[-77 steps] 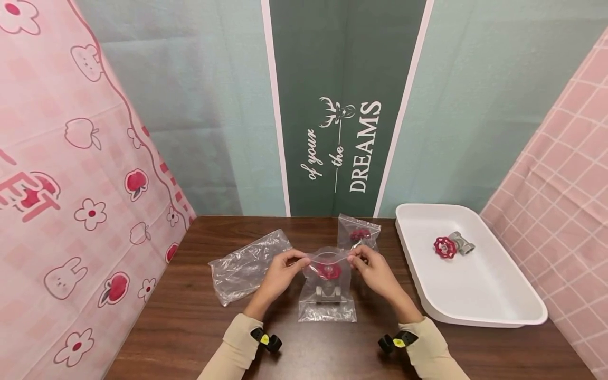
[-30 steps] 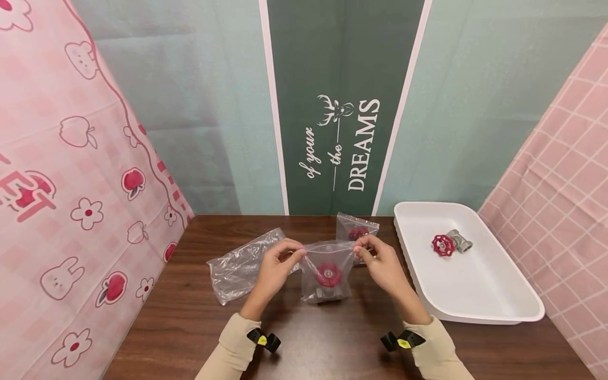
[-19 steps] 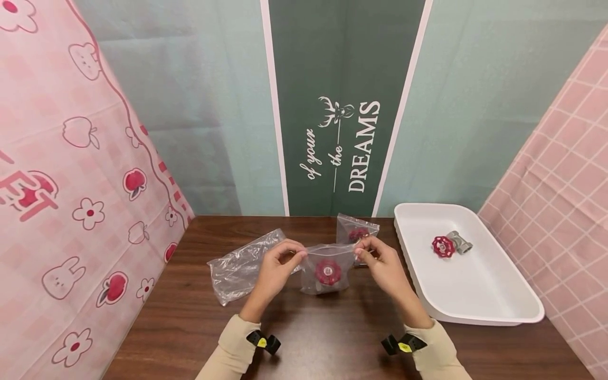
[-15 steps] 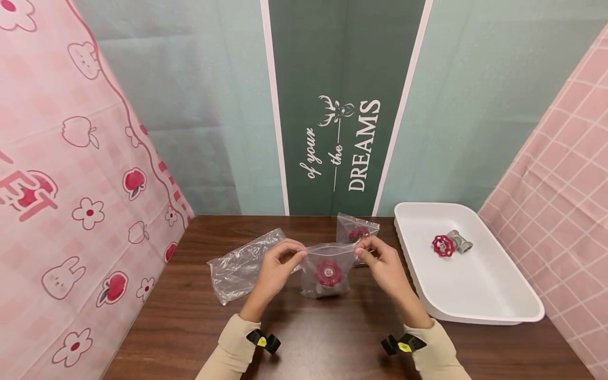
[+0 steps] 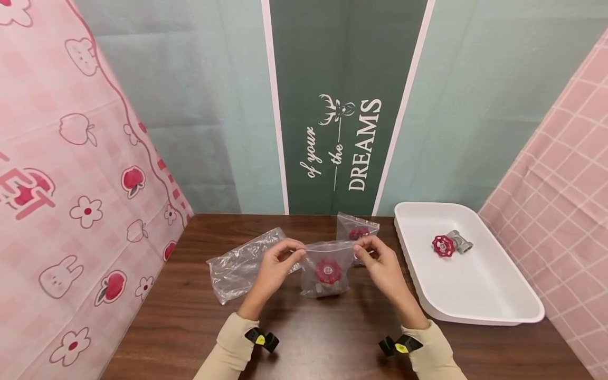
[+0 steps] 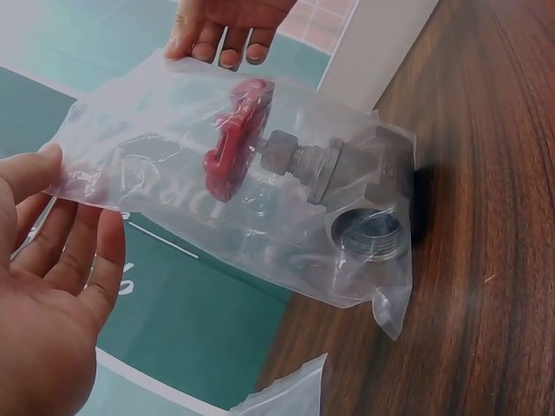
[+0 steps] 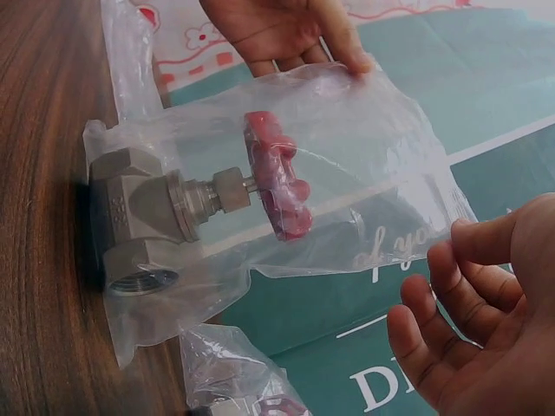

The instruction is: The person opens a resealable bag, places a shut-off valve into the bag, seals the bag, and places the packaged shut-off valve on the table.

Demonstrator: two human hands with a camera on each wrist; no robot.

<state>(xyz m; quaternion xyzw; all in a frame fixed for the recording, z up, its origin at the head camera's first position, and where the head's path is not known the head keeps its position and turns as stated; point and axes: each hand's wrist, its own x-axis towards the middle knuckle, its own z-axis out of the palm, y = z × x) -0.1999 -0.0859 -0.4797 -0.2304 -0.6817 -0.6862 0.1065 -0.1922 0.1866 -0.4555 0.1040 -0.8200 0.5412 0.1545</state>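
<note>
A clear zip bag (image 5: 311,287) stands upright on the wooden table in the middle, holding a gate valve (image 6: 360,178) with a red handwheel (image 5: 328,271) and a grey metal body. The valve's body sits at the bottom of the bag, its wheel up. My left hand (image 5: 275,264) pinches the bag's top left corner between thumb and index finger. At the top right corner my right hand (image 5: 382,266) pinches the plastic in the same way, its other fingers loosely bent. The top edge is stretched between both hands.
A second zip bag (image 5: 349,224) with a red-wheeled valve lies behind my right hand. An emptied-looking clear plastic bag (image 5: 237,272) lies flat at left. At right a white tray (image 5: 480,295) holds one loose valve (image 5: 444,246). Fabric hangings (image 5: 228,132) enclose the table.
Earlier the bag lay sloping toward me with its mouth gaping; now it stands upright, the top edge drawn straight and my hands slightly wider apart. Over the last half second almost nothing moved.
</note>
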